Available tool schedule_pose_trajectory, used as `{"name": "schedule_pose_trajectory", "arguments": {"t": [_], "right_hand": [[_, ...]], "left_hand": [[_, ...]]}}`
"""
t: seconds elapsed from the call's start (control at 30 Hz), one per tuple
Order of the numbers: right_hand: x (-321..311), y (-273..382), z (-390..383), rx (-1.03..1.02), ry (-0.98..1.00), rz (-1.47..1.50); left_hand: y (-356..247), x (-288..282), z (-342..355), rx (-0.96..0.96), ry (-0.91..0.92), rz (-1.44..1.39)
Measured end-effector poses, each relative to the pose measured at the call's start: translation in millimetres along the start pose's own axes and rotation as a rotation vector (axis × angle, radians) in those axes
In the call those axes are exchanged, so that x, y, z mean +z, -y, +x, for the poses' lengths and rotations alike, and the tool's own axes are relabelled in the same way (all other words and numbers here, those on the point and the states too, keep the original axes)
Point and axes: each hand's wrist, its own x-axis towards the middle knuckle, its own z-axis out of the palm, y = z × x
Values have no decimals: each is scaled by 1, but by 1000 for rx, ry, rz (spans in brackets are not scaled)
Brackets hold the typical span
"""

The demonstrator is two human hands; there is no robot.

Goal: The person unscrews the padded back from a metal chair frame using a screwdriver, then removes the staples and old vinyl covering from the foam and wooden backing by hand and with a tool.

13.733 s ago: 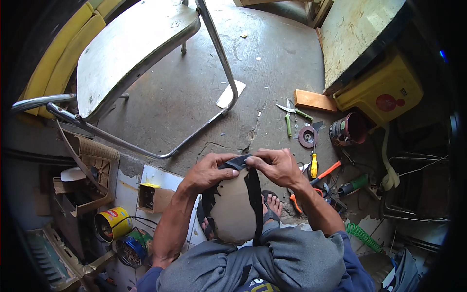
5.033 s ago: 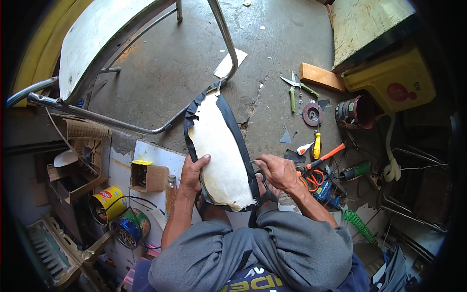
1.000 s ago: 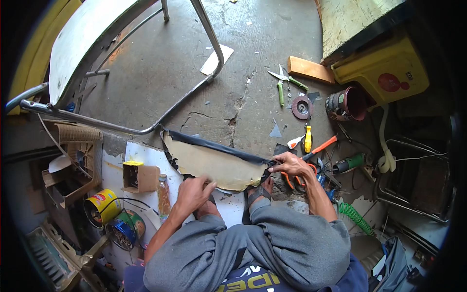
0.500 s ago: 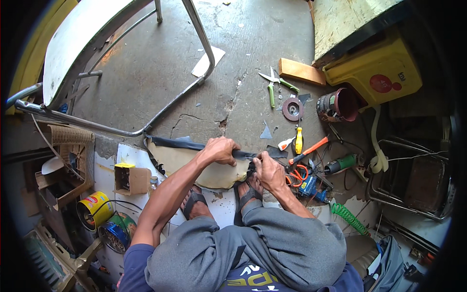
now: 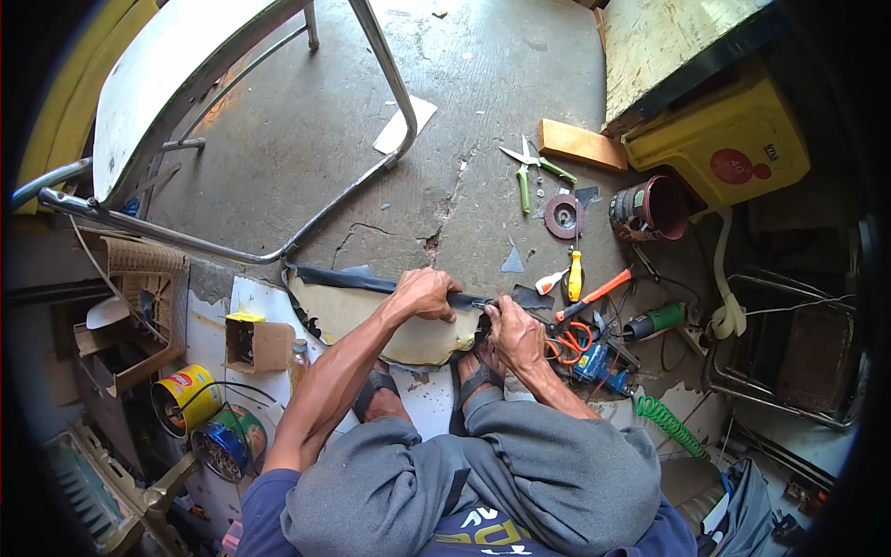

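Observation:
A padded seat panel (image 5: pixel 380 336), with tan foam showing and a ragged lower edge, rests in front of my feet. Black sheet covering (image 5: pixel 343 278) is folded along its far edge. My left hand (image 5: pixel 429 295) is closed over that covering, fingers bent and thumb pressing toward the foam. Close beside it, my right hand (image 5: pixel 516 330) pinches at the panel's right end. A small dark, partly shiny thing shows at its fingertips, too hidden to name.
Beyond my right hand lie a hammer (image 5: pixel 594 295), a yellow screwdriver (image 5: pixel 575 276), green-handled snips (image 5: pixel 525 172), a flap disc (image 5: pixel 563 216) and a blue power tool (image 5: pixel 594 364). A metal-framed chair (image 5: pixel 343 206) stands at far left. Cans and a cardboard box (image 5: pixel 267 344) sit at left.
The whole view has shifted slightly. Both hands keep to the same places on the panel, with my left fingers and thumb slightly repositioned on the black covering.

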Motion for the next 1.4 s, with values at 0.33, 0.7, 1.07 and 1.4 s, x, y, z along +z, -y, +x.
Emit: {"name": "schedule_pose_trajectory", "arguments": {"t": [0.33,0.7,1.07,1.4], "right_hand": [[11,-5,1,82,46,97],[20,-33,14,499,122,1067],[-18,-26,-4,71,11,50],[-18,-37,14,39,174,68]], "left_hand": [[0,5,1,29,-46,9],[2,3,0,33,13,8],[5,4,5,29,16,-15],[-2,2,1,46,11,4]]}}
